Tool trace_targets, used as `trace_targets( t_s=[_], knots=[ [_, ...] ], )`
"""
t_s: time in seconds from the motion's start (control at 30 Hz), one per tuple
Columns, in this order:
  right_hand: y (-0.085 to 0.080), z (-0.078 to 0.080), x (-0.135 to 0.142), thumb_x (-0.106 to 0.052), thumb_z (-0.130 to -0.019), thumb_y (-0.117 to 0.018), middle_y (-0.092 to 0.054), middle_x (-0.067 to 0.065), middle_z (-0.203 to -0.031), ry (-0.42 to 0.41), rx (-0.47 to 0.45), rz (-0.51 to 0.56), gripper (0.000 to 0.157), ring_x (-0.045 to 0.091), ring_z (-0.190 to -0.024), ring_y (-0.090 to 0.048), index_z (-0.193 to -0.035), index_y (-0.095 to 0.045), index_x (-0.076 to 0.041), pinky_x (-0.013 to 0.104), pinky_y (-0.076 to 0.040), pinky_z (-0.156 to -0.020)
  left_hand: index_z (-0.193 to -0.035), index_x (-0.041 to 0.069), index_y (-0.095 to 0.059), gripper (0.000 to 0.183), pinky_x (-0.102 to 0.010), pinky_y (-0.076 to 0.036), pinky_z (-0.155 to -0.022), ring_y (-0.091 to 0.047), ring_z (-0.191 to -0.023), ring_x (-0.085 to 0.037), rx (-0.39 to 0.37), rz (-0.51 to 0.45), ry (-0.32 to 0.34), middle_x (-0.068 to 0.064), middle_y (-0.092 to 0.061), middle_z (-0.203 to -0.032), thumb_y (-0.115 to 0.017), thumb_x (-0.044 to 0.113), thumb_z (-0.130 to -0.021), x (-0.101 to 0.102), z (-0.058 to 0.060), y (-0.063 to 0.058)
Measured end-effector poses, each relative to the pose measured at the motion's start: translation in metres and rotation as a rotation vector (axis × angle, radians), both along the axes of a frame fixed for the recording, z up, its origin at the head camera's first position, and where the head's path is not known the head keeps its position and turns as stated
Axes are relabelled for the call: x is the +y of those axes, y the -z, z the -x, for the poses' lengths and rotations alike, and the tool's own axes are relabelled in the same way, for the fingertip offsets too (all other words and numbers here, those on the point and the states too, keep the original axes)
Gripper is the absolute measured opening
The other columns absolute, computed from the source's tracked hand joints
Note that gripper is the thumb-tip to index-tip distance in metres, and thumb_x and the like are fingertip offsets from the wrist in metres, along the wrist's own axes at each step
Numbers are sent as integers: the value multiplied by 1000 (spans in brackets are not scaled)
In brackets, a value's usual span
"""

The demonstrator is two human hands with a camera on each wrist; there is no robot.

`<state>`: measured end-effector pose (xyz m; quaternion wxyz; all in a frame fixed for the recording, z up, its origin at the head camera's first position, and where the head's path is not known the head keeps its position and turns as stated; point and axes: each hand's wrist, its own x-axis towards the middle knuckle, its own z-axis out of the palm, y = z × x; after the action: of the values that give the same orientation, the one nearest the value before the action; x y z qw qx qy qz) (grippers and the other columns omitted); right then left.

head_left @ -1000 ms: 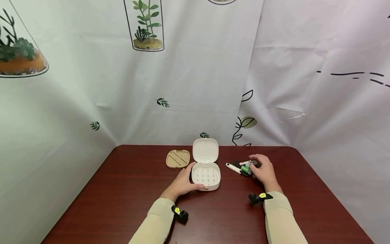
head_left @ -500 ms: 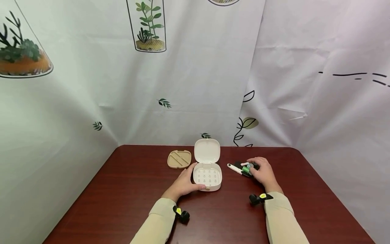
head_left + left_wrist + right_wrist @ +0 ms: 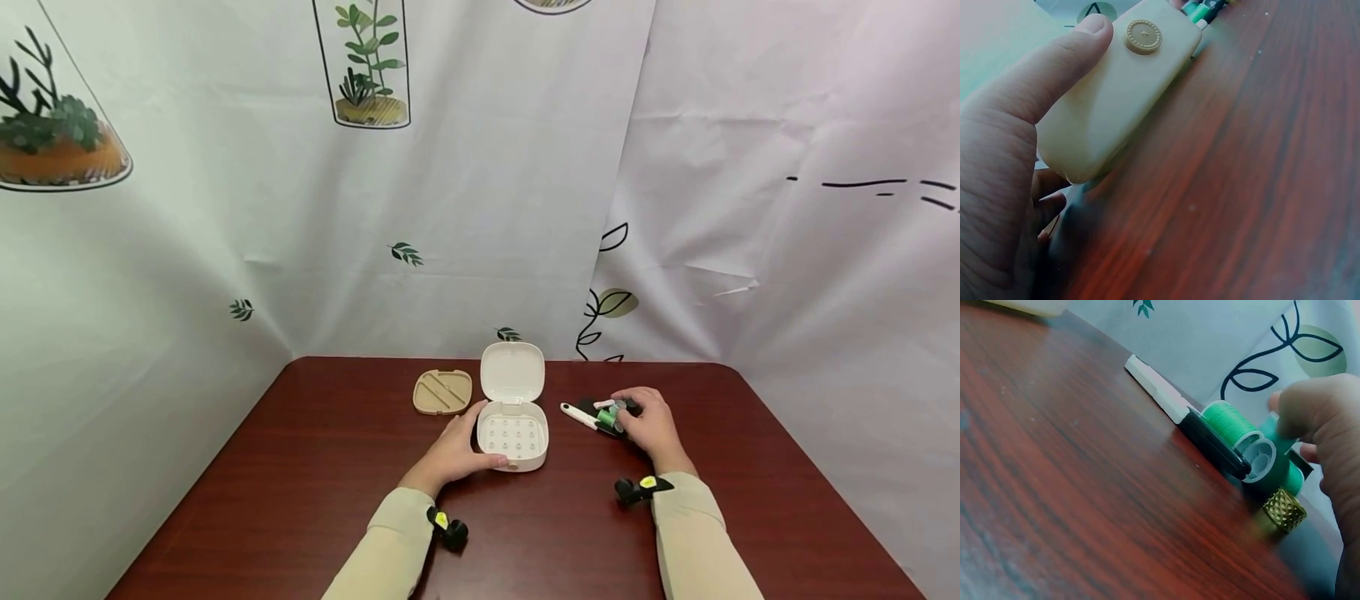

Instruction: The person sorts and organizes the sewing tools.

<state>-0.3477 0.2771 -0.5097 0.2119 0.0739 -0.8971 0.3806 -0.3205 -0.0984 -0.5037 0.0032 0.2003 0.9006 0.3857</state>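
My left hand (image 3: 453,454) grips the left side of a small white sewing box (image 3: 531,463) with its lid (image 3: 513,372) raised. The thumb lies across the front wall, beside a round gold clasp (image 3: 1144,36). Rows of small pegs show on the box floor. My right hand (image 3: 651,427) is over a cluster of thread spools, thumb and finger pinching a pale teal spool (image 3: 1270,426), partly hidden. A green thread spool (image 3: 1230,422) lies just left of those fingers. Alongside it is a slim white-and-black tool (image 3: 1186,415). A gold thimble (image 3: 1285,510) sits below the spools.
A tan divided tray (image 3: 442,392) lies on the dark red wooden table (image 3: 300,492), left of the lid. Something black (image 3: 588,406) lies behind the spools. A printed white cloth (image 3: 480,183) hangs behind the table's far edge.
My right fingers have come down and closed in on the spools, hiding more of them. The left hand keeps its hold on the box. The head view has shifted slightly.
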Motion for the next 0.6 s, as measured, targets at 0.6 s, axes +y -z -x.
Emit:
trace_targets(
  t_s=[0.6],
  knots=[
    [-19,-3,-56,1,-84,-68,-70,9,-107,-43,169,114,24,24,-106,-55,-103,-77,-9,49,-51,-81,-157,9,-33,107,-53,-23,-120,-42,-142,-31,91,44,4,-13,-43,-155,-84,54,-74,6,-2,1]
  ],
)
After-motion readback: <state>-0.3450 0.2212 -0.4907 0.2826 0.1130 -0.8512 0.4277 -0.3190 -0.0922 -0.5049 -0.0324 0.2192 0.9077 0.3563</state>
